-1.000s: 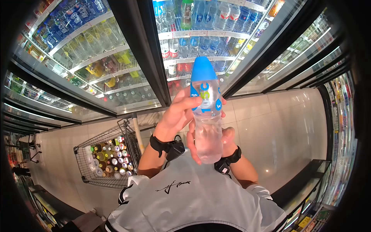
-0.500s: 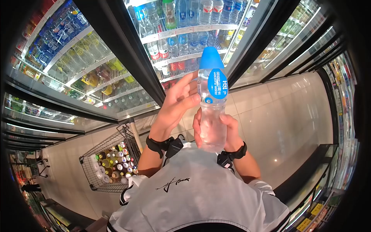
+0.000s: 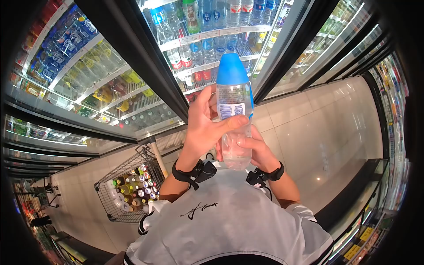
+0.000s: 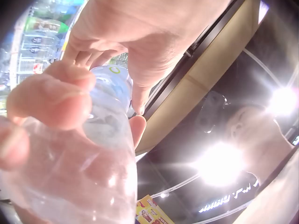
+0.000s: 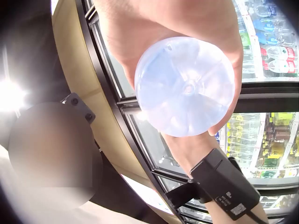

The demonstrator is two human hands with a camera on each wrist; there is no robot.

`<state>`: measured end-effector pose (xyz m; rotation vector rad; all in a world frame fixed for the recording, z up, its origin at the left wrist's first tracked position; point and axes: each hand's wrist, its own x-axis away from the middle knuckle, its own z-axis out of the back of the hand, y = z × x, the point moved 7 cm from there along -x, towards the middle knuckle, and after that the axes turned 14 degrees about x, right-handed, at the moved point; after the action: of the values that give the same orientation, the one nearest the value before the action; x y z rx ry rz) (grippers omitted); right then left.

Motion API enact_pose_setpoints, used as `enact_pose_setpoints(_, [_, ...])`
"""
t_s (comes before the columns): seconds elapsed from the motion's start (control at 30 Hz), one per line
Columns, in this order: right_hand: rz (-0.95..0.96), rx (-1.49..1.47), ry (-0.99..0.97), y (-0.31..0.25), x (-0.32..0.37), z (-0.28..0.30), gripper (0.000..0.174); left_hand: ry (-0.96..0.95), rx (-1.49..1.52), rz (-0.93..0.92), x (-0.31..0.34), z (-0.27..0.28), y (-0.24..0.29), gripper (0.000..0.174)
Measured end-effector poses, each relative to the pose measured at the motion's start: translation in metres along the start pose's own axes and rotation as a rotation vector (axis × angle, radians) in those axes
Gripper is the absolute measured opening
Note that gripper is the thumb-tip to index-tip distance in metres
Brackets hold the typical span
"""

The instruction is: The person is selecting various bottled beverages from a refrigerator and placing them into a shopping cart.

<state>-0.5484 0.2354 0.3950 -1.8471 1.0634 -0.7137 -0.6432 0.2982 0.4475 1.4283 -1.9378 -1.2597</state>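
A clear water bottle (image 3: 234, 99) with a tall blue cap stands nearly upright in front of the chest, its barcode and small print facing the head camera. My left hand (image 3: 204, 126) grips its middle, the thumb laid across the front below the barcode. Lower down, my right hand (image 3: 261, 152) holds the bottle with its thumb on the near side. In the left wrist view the bottle's clear lower body (image 4: 88, 182) fills the lower left. The ribbed round base (image 5: 184, 88) faces the right wrist camera, with fingers behind it.
A wire shopping cart (image 3: 106, 201) loaded with several bottles and cans stands at left. Ahead, fridge shelves (image 3: 212, 34) of drinks show between dark door frames (image 3: 152, 57). Pale tiled floor (image 3: 318, 132) extends right, towards another stocked shelf (image 3: 393, 119).
The bottle has been turned about its length, from the logo side to the barcode side. My left hand, loosely beside it half a second ago, now wraps its thumb over the front.
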Motion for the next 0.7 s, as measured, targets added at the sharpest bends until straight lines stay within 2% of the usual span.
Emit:
enact_pose_setpoints(0.17, [-0.001,0.008,0.026,0.0,-0.002,-0.004,0.047,-0.06,0.013,-0.06,0.002,0.006,0.007,0.064])
enact_pose_setpoints(0.23, [0.014,-0.162,-0.138,-0.003,-0.005,-0.011,0.053,-0.01,0.243,0.06,0.001,0.014,-0.002,0.06])
enact_pose_setpoints(0.27, [0.016,-0.162,-0.138,-0.003,-0.006,-0.012,0.053,-0.011,0.242,0.061,0.001,0.015,-0.003,0.06])
enact_pose_setpoints(0.33, [-0.041,-0.107,-0.103,-0.001,-0.006,-0.012,0.066,-0.056,0.336,0.113,0.001,0.011,-0.008,0.056])
enact_pose_setpoints(0.7, [-0.051,-0.217,-0.182,0.008,-0.007,-0.013,0.067,-0.032,0.206,0.02,0.003,0.012,-0.005,0.049])
